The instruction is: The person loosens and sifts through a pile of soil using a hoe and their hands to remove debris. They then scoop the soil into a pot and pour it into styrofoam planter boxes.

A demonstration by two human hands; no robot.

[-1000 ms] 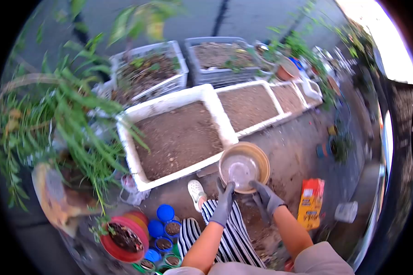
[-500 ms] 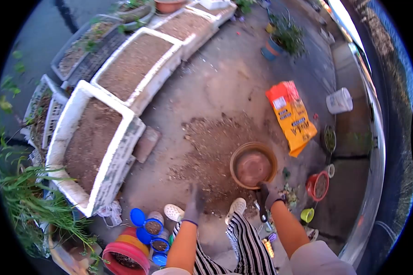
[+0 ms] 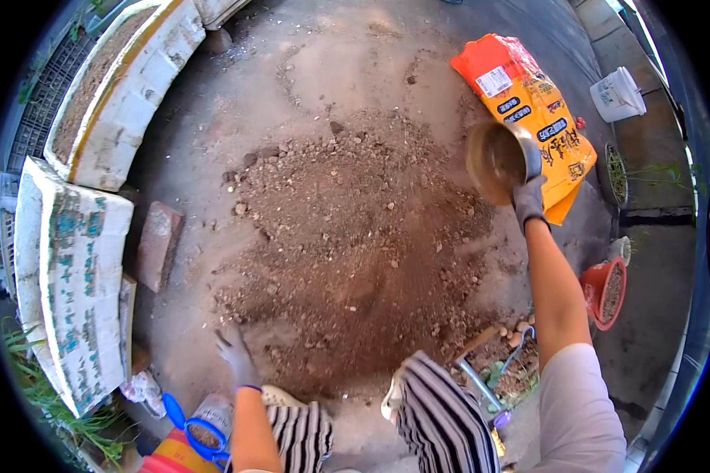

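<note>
Loose brown soil (image 3: 347, 236) lies spread over the concrete floor in front of me. My right hand (image 3: 530, 199), in a grey glove, grips the rim of a brown basin (image 3: 481, 175) and keeps it tilted at the soil's right edge. The basin partly covers an orange and red bag (image 3: 528, 87) with printed lettering. On the soil's left side, my left hand (image 3: 235, 356), gloved too, reaches low with fingers spread and nothing in it. Whether its fingertips touch the ground I cannot tell.
White foam planters (image 3: 79, 268) full of soil line the left, with a brick (image 3: 159, 244) beside them. Hand tools with a wooden handle (image 3: 481, 339) lie near my right knee. A white bucket (image 3: 617, 94) and a red pot (image 3: 604, 293) stand at the right.
My right hand has lifted and tilted the basin, moving it forward and right toward the bag. My left hand has moved left. The view has dropped closer to the soil.
</note>
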